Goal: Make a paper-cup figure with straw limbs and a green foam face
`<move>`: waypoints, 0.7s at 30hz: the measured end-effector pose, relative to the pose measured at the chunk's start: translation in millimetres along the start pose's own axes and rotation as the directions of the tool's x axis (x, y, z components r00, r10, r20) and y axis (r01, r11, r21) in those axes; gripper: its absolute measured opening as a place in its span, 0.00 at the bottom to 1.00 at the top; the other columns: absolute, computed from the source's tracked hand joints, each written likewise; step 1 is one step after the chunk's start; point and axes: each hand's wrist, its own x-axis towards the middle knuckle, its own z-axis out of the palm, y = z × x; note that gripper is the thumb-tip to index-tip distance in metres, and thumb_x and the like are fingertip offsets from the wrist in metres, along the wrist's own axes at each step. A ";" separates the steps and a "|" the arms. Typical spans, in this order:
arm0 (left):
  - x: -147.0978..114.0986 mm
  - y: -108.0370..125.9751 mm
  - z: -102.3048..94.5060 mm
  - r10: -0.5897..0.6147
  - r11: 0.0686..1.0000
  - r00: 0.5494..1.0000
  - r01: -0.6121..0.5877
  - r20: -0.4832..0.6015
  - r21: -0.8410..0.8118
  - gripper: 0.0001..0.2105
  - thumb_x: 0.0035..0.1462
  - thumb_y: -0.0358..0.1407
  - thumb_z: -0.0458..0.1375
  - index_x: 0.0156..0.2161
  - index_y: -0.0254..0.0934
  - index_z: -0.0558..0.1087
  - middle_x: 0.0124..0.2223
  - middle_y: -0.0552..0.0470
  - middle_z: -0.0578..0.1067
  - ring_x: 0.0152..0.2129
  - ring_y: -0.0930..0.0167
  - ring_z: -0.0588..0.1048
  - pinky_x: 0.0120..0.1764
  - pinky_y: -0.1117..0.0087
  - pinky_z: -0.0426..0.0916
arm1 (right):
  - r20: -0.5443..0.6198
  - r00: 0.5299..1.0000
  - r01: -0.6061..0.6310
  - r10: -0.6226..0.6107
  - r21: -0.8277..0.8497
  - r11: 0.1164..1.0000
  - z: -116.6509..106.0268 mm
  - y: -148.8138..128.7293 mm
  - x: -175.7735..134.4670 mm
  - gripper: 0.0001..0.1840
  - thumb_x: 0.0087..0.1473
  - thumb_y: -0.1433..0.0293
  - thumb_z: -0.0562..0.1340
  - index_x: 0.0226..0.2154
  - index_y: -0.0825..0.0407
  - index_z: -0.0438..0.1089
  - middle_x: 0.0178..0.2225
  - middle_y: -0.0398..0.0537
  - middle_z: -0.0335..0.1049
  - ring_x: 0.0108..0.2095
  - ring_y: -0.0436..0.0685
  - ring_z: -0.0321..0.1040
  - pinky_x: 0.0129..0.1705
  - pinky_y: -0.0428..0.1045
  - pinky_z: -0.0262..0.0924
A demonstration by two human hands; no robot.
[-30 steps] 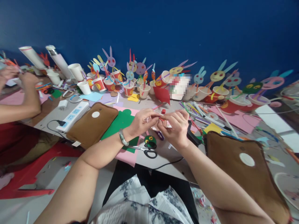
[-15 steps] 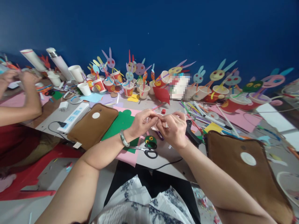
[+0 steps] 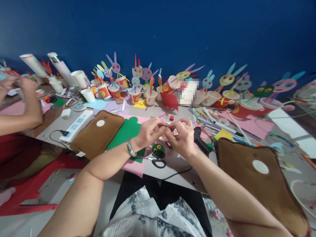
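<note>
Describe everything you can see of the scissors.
The scissors have black, plastic-looking loop handles and silvery, metallic blades. They lie on the table, handles at picture right, blades pointing left toward the green sheet. One loop overlaps the green paper face. The left forearm seems to hide the tips. Neither left hand nor right hand holds them.

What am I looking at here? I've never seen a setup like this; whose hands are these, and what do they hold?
There is no machine. One camera, worn on a person's head, looks forward and down. The left hand, with a bracelet on its wrist, and the right hand are the wearer's; their fingertips meet over the table. Whatever they pinch is too hidden to name. Nearby lie scissors and green paper. Behind stand paper cups, many topped with paper faces. At far left, another person's hands are busy.
</note>
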 end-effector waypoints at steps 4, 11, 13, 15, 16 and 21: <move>1.1 -1.0 -0.9 0.036 0.999 0.999 -0.037 0.020 0.037 0.11 0.67 0.40 0.53 0.41 0.36 0.74 0.36 0.48 0.78 0.35 0.70 0.77 0.39 0.69 0.70 | 0.032 0.993 -0.112 0.109 0.090 0.990 -2.1 -0.1 1.3 0.08 0.54 0.71 0.61 0.25 0.47 0.64 0.21 0.41 0.70 0.29 0.58 0.65 0.40 0.57 0.61; 7.6 -7.6 -3.7 -0.087 0.993 0.992 0.093 0.095 -0.070 0.10 0.65 0.42 0.57 0.38 0.36 0.73 0.35 0.50 0.78 0.32 0.71 0.76 0.36 0.71 0.69 | 0.048 0.992 -0.126 0.121 0.132 0.983 0.7 4.2 4.0 0.10 0.55 0.69 0.62 0.24 0.47 0.64 0.21 0.41 0.71 0.27 0.55 0.66 0.37 0.54 0.62; 9.3 -8.1 -7.1 -0.074 0.991 0.988 0.088 0.133 -0.101 0.11 0.65 0.42 0.57 0.38 0.36 0.73 0.35 0.50 0.77 0.33 0.71 0.76 0.37 0.71 0.69 | 0.050 0.999 -0.025 0.020 0.111 0.993 -0.6 4.7 4.9 0.10 0.57 0.69 0.62 0.25 0.48 0.64 0.20 0.39 0.70 0.24 0.53 0.65 0.41 0.55 0.62; 10.1 -8.3 -9.3 -0.061 0.990 0.987 0.078 0.147 -0.118 0.11 0.65 0.42 0.57 0.39 0.36 0.73 0.35 0.50 0.77 0.33 0.72 0.75 0.37 0.71 0.68 | 0.047 0.998 0.043 -0.047 0.079 0.996 -2.3 4.3 5.5 0.09 0.58 0.70 0.61 0.26 0.48 0.64 0.20 0.38 0.70 0.22 0.52 0.64 0.44 0.56 0.61; 10.2 -8.4 -9.6 -0.058 0.990 0.987 0.077 0.149 -0.121 0.11 0.65 0.42 0.56 0.39 0.36 0.73 0.35 0.51 0.77 0.33 0.72 0.75 0.37 0.71 0.68 | 0.046 0.997 0.058 -0.061 0.063 0.996 -3.2 3.8 5.7 0.09 0.58 0.70 0.61 0.26 0.48 0.64 0.20 0.38 0.70 0.22 0.51 0.64 0.46 0.57 0.61; 7.0 -7.2 -4.1 -0.124 0.984 0.985 0.137 0.122 -0.111 0.14 0.64 0.46 0.56 0.37 0.35 0.73 0.35 0.50 0.78 0.33 0.72 0.75 0.37 0.71 0.68 | 0.068 0.998 0.012 -0.016 0.055 0.998 -5.0 0.1 6.1 0.10 0.58 0.71 0.59 0.25 0.48 0.64 0.20 0.37 0.70 0.21 0.50 0.63 0.50 0.57 0.58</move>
